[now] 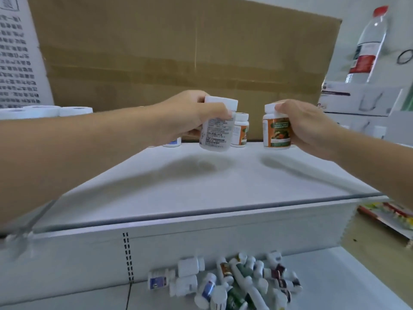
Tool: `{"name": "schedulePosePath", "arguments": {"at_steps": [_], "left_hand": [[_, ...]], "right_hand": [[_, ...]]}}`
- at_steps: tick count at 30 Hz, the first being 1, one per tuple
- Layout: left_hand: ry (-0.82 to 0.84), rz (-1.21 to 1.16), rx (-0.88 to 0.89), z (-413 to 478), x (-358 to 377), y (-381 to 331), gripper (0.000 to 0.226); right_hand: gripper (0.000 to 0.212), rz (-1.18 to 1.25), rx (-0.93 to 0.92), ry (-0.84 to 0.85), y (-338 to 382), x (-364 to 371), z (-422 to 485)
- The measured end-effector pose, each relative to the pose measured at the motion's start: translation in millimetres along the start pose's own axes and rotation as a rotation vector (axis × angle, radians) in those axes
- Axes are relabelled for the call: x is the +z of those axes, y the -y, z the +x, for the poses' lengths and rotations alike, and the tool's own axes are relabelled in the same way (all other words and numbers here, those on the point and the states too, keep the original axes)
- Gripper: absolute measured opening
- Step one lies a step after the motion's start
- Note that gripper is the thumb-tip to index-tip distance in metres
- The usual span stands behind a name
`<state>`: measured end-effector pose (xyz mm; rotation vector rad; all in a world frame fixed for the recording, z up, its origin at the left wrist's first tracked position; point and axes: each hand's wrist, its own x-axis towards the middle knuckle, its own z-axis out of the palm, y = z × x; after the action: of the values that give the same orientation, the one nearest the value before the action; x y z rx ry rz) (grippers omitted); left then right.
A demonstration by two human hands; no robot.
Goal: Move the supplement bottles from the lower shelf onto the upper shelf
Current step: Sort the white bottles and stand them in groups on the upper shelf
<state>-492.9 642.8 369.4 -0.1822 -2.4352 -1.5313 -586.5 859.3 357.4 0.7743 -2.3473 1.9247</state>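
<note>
Thumb and curled fingers (220, 109) of the left hand (190, 115) grip a white bottle (218, 133) just under its cap, label of small black print facing the camera. The bottle's long axis runs close to vertical, cap up and leaning slightly to the right, its base held clear above the upper shelf (201, 186), where its shadow falls.

The right hand (306, 126) wraps its fingers (282, 107) round an orange-labelled bottle (277, 130), thumb over the cap's edge. That bottle stands nearly upright, cap up, low over the rear of the same shelf; whether its base touches the surface cannot be told.

Between the two held bottles, further back, a second orange-labelled bottle (241, 130) stands upright on the shelf. A blue-labelled bottle (172, 143) shows partly below the left hand.

Both bare forearms reach in from the lower corners of the frame. On the lower shelf (335, 287), a heap of bottles (230, 285) lies against the back panel, most on their sides with caps pointing every which way.

A cardboard sheet (178, 52) stands behind the upper shelf. White paper rolls (44, 110) sit at left, and a red-capped water bottle (366, 45) stands at upper right.
</note>
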Motion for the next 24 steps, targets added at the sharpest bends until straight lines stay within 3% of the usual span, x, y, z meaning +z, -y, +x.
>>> {"name": "schedulePosePath", "arguments": {"at_steps": [7, 12, 17, 24], "left_hand": [[-0.084, 0.097, -0.046, 46, 31, 14, 0.047], [-0.186, 0.078, -0.087, 59, 36, 36, 0.053], [-0.252, 0.054, -0.06, 62, 41, 52, 0.066], [-0.318, 0.008, -0.037, 69, 39, 64, 0.039]], "right_hand": [[0.024, -0.18, -0.018, 0.149, -40, -22, 62], [0.024, -0.218, -0.056, 0.131, -56, -20, 90], [0.05, -0.162, -0.063, 0.137, -74, -23, 98], [0.03, -0.127, -0.105, 0.104, -82, -22, 108]]}}
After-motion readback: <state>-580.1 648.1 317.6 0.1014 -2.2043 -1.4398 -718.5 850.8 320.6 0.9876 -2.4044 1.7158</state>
